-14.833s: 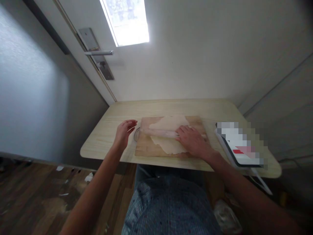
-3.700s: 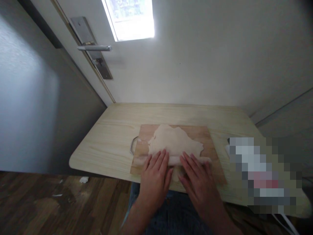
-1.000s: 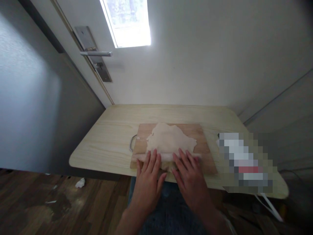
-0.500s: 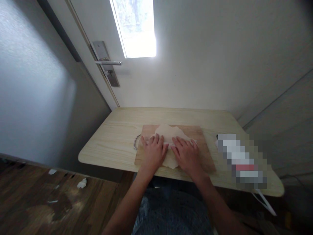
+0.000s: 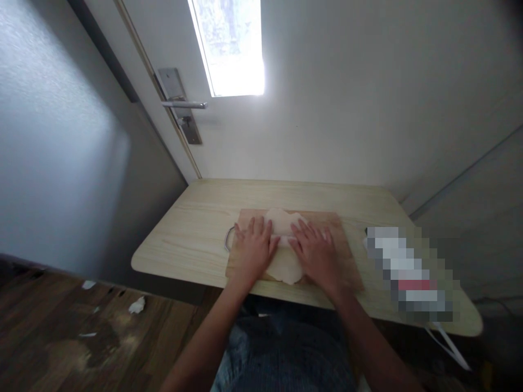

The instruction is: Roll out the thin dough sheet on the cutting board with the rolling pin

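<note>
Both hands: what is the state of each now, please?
Left hand: open, laid over the rolling pin.
Right hand: open, also over the rolling pin.

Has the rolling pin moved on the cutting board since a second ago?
Yes, farther away: judged against the cutting board, the rolling pin has gone from close to the near edge to around the middle.

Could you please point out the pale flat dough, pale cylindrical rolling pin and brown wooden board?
Pale flat dough [image 5: 286, 265], head view: near half.
Pale cylindrical rolling pin [image 5: 283, 239], head view: uncovered middle.
Brown wooden board [image 5: 345, 258], head view: bare right side.
</note>
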### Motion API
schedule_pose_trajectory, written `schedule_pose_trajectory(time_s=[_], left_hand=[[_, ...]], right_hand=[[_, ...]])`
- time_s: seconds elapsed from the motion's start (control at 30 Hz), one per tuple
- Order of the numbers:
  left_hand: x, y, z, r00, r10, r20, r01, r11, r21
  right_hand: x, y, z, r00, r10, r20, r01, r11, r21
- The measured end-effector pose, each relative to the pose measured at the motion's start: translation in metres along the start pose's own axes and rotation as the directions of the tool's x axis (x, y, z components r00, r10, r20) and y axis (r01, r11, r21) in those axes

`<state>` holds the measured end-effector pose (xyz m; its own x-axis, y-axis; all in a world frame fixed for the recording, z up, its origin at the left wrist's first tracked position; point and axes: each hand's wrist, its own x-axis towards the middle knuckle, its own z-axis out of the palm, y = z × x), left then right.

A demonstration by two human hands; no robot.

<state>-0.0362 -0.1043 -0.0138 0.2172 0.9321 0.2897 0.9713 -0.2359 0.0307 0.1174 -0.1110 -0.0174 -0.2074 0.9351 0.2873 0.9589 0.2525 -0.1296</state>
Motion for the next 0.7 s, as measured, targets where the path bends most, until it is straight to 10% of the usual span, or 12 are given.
schedule_pose_trajectory(time_s=[0.17, 0.5, 0.7], left_hand=[[0.043, 0.000, -0.004, 0.998, -0.018, 0.055, 0.019, 1.000, -0.017], [-0.091, 0.006, -0.017, 1.000, 0.011, 0.020, -0.011, 1.000, 0.010], [-0.064, -0.005, -0.012, 0.997, 0.070, 0.040, -0.071, 0.998, 0.002]], right_hand=[[0.038, 0.005, -0.002, 0.993, 0.108, 0.042, -0.108, 0.994, -0.006], [-0.090, -0.025, 0.000, 0.990, 0.029, -0.137, -0.029, 1.000, -0.002], [-0.063, -0.011, 0.006, 0.994, -0.057, -0.094, 0.053, 0.997, -0.049]])
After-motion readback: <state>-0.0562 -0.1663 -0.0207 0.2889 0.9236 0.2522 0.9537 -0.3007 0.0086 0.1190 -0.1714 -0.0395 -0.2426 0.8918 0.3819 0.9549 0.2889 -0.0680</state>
